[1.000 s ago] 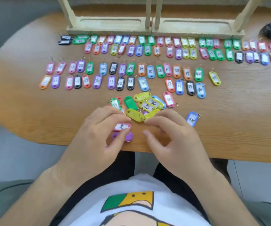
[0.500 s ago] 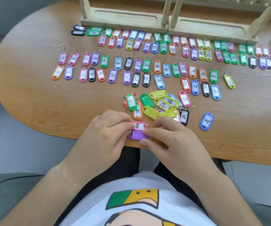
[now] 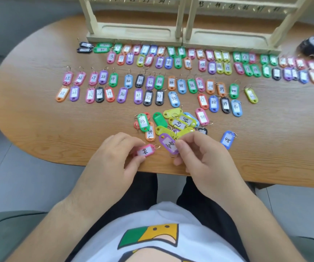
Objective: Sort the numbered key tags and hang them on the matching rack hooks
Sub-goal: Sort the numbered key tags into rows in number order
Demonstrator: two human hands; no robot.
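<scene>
The desk (image 3: 29,114) carries, below the numbered rack (image 3: 137,33), long rows of sorted tags (image 3: 139,80) and a small unsorted pile (image 3: 178,122) nearer the person, so sorting looks nearly done and hanging not yet begun. The left hand (image 3: 114,156) holds a pink tag (image 3: 145,150) in a narrow grip near the desk's front edge, while the right hand (image 3: 201,156) pinches a purple tag (image 3: 168,143) just beside it, at the pile's near side. Next, I judge, each number needs reading, then a place at the rows' right end.
</scene>
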